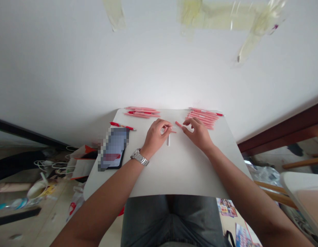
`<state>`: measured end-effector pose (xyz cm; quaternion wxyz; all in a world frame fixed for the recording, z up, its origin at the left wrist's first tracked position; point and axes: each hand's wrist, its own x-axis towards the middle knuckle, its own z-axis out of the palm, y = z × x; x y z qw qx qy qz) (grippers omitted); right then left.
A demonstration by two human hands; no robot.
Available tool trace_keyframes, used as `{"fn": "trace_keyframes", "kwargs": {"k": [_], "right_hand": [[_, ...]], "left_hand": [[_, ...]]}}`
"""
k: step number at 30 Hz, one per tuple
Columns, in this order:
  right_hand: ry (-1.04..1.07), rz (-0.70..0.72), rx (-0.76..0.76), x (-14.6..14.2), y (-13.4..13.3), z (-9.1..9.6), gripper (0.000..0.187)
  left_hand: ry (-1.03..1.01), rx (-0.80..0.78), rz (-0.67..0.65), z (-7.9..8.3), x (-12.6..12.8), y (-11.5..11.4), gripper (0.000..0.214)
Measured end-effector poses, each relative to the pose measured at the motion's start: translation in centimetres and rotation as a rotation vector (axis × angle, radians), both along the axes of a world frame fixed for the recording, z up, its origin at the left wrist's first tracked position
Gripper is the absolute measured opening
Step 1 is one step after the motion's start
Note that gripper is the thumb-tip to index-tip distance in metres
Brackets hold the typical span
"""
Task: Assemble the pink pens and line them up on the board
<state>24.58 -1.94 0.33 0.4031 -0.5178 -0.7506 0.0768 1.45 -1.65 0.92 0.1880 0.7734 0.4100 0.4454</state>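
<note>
Fingers [166, 125] of the left hand [156, 135] are nipped together on a thin white tube [168, 140], which points down toward the bench [174, 171]. A pink sliver shows at the same fingertips, too small to make out. The right hand [198, 133] has its thumb and forefinger closed on a short pink pen piece [178, 124], with the other fingers loosely curled. The two hands sit near each other over the middle of the bench, their tips almost meeting.

The likeliest mishap, as I judge it, is a slip. Both grips are fingertip pinches on smooth, narrow parts, so a small twist or a slackened pinch could let the white tube or the pink pen piece drop. Round parts would then roll on the flat bench, which has no lip to stop them, and the floor below is cluttered.

A heap of pink pens [142, 112] lies at the far left and another heap [203, 117] at the far right, just beside the right hand. A careless knuckle there could scatter them. A red pen [122, 126] lies near the left edge, and a phone [115, 147] seems to overhang that edge. A nudge from the left forearm, which wears a wristwatch [140, 157], might tip either one off.
</note>
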Motion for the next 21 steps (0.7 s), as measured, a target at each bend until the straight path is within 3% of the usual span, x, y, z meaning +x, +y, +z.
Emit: {"fn": "trace_keyframes", "kwargs": {"k": [10,21], "right_hand": [[-0.138,-0.035,0.004,1.0,0.8,-2.0,0.015],[-0.178,-0.050,-0.033,1.2,0.9,-2.3,0.016]], "left_hand": [[-0.025,0.008,0.043,0.0,-0.1,0.2,0.006],[-0.040,0.013,0.060,0.2,-0.1,0.2,0.007]]}}
